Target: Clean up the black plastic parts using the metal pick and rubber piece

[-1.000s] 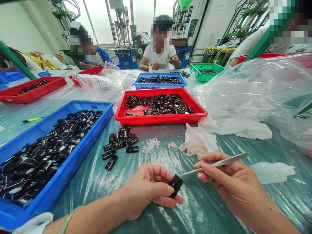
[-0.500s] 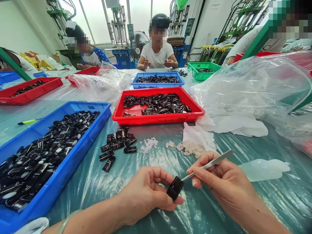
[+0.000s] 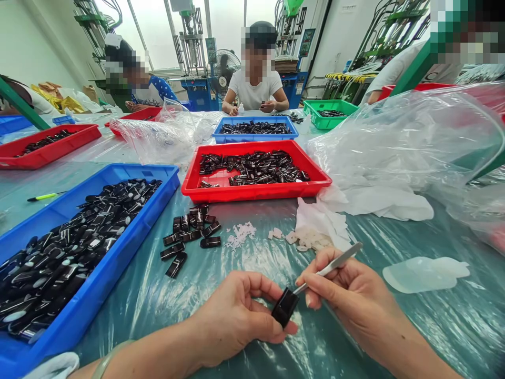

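Note:
My left hand [image 3: 236,316] is closed on a small black plastic piece [image 3: 284,307], held tilted between thumb and fingers just above the table. My right hand [image 3: 351,297] pinches metal tweezers [image 3: 330,267], and their tip touches the open upper end of the black piece. Several more black pieces [image 3: 189,234] lie loose on the table ahead of my left hand. Small white bits [image 3: 242,233] are scattered beside them.
A blue tray [image 3: 114,266] full of black pieces lies at the left, a red tray [image 3: 252,192] of them ahead. White cloth [image 3: 319,223] and big clear plastic bags [image 3: 402,142] fill the right. A flat translucent piece [image 3: 424,273] lies nearby. Other people work across the table.
My right hand moved left and down, bringing the tweezers' tip into the black piece. My left hand tilted the piece slightly; the view shifted a little.

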The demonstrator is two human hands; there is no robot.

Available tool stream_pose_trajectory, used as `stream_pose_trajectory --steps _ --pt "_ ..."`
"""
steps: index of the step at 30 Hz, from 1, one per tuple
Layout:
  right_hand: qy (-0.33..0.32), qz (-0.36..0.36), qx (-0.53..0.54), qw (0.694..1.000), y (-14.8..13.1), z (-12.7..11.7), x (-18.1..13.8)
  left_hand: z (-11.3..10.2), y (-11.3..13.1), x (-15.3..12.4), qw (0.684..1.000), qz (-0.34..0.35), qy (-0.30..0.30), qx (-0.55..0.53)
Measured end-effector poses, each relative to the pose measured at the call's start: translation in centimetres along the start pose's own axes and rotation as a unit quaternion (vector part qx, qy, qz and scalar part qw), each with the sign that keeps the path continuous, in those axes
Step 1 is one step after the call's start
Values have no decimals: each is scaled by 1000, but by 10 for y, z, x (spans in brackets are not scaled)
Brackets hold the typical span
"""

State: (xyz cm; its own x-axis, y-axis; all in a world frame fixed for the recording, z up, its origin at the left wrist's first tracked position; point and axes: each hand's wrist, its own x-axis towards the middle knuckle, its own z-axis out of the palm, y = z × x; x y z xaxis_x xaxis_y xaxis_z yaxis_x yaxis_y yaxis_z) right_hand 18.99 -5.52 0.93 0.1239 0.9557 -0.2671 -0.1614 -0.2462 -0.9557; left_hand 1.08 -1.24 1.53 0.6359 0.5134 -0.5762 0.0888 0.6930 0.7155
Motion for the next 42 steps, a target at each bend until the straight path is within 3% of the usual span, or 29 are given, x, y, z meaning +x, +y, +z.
stream_pose_trajectory --steps 42 --pt "-11 3 -24 1000 0 3 0 -2 -3 0 1000 -11 -13 0"
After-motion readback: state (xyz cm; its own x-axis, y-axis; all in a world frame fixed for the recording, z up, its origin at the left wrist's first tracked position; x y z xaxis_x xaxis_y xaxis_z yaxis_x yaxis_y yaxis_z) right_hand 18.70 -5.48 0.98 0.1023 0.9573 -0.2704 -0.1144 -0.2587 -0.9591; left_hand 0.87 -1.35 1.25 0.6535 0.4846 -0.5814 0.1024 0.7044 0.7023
